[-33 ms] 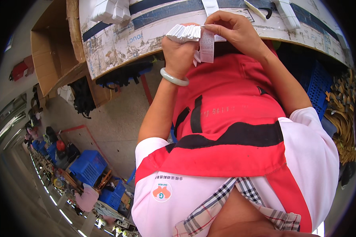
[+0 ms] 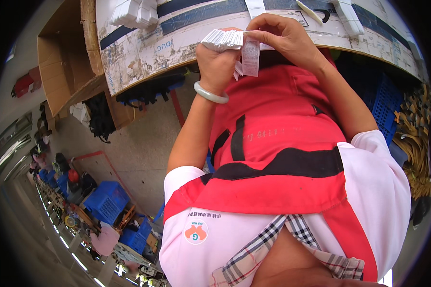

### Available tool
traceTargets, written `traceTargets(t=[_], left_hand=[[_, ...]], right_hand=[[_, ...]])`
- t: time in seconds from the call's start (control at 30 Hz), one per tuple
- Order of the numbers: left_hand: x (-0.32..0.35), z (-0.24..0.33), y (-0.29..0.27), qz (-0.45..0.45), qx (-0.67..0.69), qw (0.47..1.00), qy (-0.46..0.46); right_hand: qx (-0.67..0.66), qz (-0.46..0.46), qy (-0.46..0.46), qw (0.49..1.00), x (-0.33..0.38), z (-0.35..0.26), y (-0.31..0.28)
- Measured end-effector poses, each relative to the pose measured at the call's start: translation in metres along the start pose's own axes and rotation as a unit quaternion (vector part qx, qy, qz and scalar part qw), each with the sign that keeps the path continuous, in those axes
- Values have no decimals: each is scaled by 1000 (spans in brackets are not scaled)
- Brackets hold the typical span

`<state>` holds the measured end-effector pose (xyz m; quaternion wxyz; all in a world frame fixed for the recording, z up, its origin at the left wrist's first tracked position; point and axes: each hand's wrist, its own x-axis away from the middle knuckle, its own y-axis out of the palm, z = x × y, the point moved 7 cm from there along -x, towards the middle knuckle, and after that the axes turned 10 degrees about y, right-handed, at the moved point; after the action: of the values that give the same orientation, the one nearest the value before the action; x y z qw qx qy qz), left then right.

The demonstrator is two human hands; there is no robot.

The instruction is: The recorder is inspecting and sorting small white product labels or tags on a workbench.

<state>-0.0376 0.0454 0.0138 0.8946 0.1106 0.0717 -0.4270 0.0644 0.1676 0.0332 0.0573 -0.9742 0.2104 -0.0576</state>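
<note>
My left hand [image 2: 219, 62] is closed around a fanned stack of small white paper tags [image 2: 223, 38], held just in front of the table edge. A pale green bangle [image 2: 210, 93] sits on that wrist. My right hand [image 2: 283, 36] pinches a single white printed tag [image 2: 250, 57] at the top of the stack; the tag hangs down over my red apron [image 2: 277, 138]. Both hands touch the stack.
The table [image 2: 143, 55] is covered with printed cardboard and carries another pile of white tags [image 2: 135, 13]. An open cardboard box [image 2: 62, 64] stands to the left. Blue crates [image 2: 107, 201] sit on the floor, another blue crate [image 2: 380, 107] and yellow straps [image 2: 416, 143] at the right.
</note>
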Motion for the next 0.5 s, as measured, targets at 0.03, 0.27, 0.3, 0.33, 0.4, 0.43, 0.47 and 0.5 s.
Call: traceTargets(t=[0.03, 0.27, 0.3, 0.33, 0.4, 0.43, 0.47, 0.5], left_hand=[[0, -4, 0, -10, -9, 1000, -26], [12, -25, 8, -24, 296, 929, -220], [16, -25, 12, -34, 321, 916, -237], [18, -25, 17, -46, 347, 903, -251], [21, -30, 22, -61, 375, 887, -263], [22, -32, 21, -75, 330, 908, -249], [21, -34, 20, -88, 285, 926, -234], [23, -38, 18, -110, 247, 929, -254]], right_hand=[[0, 0, 1, 1000, -1, 1, -2], [-61, -199, 38, 977, 16, -27, 20], [-47, -137, 28, 989, 11, -24, 19], [-30, -73, 16, 997, 8, -22, 14], [20, -45, 4, 999, 5, -18, 11], [20, -29, 14, 999, 6, -11, 11], [20, -12, 23, 999, 6, -5, 11], [24, -25, 8, 999, 4, -3, 10]])
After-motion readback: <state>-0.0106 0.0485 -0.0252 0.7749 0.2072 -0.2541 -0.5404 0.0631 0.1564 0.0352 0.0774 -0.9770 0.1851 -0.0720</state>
